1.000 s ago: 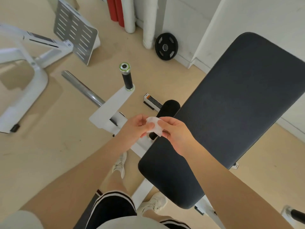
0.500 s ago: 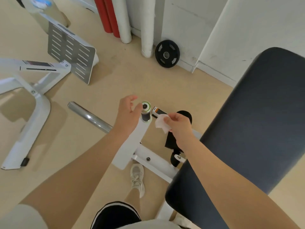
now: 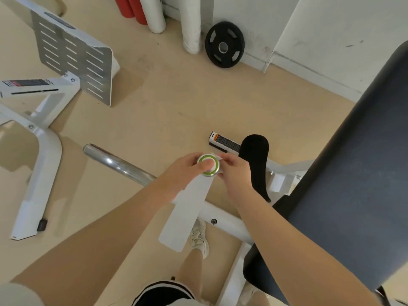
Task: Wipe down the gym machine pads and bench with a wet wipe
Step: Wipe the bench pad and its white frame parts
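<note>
Centre frame: white crumpled wet wipe point(image 3: 218, 159), mostly hidden, pinched in right hand point(image 3: 235, 173) grip against the green-ringed silver handle cap point(image 3: 208, 165). Handle's long axis points toward the camera. Left hand point(image 3: 183, 173) grip closed around handle. Dark padded bench point(image 3: 344, 184) runs diagonally, right of frame.

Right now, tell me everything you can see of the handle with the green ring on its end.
The handle is seen almost end-on, so mostly its round cap shows: shiny silver metal with a bright green ring around a pale centre. It stands at the tip of a flat white metal arm that runs back to the machine's white frame. The left hand wraps it from the left, with a thumb lying over the cap. The right hand presses a white wipe against its right side. Its grip below the cap is hidden.
</note>
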Action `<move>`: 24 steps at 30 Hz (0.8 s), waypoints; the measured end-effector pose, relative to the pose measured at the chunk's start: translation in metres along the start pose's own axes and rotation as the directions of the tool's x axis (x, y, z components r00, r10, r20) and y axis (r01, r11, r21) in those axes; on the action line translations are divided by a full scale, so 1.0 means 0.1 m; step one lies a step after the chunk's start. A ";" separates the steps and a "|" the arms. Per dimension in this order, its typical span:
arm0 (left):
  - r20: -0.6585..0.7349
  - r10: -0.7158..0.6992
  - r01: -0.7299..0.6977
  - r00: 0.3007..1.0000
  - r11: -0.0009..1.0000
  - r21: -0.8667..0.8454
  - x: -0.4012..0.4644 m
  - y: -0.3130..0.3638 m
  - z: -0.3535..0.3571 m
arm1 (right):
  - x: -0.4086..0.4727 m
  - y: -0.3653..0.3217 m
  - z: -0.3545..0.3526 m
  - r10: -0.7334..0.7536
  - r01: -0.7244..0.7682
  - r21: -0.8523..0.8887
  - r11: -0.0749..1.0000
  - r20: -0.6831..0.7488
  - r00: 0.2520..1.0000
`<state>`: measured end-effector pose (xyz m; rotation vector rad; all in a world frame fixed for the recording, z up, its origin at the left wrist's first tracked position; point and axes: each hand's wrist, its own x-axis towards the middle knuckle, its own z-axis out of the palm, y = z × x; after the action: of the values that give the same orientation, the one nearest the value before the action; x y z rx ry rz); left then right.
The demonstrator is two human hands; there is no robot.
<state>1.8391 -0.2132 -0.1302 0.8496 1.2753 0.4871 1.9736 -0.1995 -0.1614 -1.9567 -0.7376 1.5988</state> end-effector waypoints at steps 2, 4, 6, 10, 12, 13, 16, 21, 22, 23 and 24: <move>0.000 0.003 -0.003 1.000 1.000 0.016 0.01 0.01 -0.01 | -0.10 -0.03 -0.10 -0.090 0.089 0.013 0.996 0.061 0.994; -0.004 0.009 -0.009 1.000 0.999 0.032 0.01 0.02 0.01 | -0.18 -0.07 -0.20 -0.170 0.168 0.020 0.986 0.107 0.980; -0.002 0.013 -0.013 1.000 0.999 0.041 0.02 0.04 0.02 | -0.20 -0.14 -0.29 -0.242 0.243 0.016 0.970 0.146 0.959; -0.017 0.020 -0.019 1.000 0.998 0.052 0.03 0.01 0.02 | 0.03 -0.18 -0.30 -0.321 0.323 -0.183 0.929 0.041 0.946; -0.028 0.042 -0.041 0.999 0.998 0.050 0.04 -0.01 0.01 | 0.08 -0.16 -0.21 -0.290 0.306 -0.331 0.893 0.099 0.952; -0.028 0.048 -0.047 0.998 0.998 0.031 0.03 0.00 0.02 | 0.07 -0.14 -0.17 -0.260 0.296 -0.345 0.891 0.146 0.954; -0.019 0.057 -0.058 0.998 0.997 -0.042 0.03 -0.02 0.03 | -0.02 -0.12 -0.17 -0.277 0.328 -0.309 0.893 0.196 0.941; 0.045 0.044 -0.043 0.998 0.999 -0.031 0.02 0.00 0.03 | -0.34 -0.37 -0.27 -0.367 0.363 0.058 0.930 0.195 0.910; 0.055 0.028 -0.026 0.998 0.999 -0.031 0.03 0.00 0.03 | -0.41 -0.41 -0.27 -0.361 0.343 0.125 0.931 0.179 0.915; 0.059 0.017 -0.015 0.998 0.999 -0.032 0.02 0.01 0.02 | -0.45 -0.42 -0.27 -0.348 0.330 0.131 0.935 0.149 0.926; 0.058 0.009 -0.007 0.998 1.000 -0.030 0.02 0.01 0.01 | -0.46 -0.38 -0.26 -0.322 0.312 0.103 0.944 0.095 0.942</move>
<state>1.8412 -0.2109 -0.1306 0.8389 1.2093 0.4835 1.9881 -0.2044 -0.0982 -1.6018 -0.9576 1.5207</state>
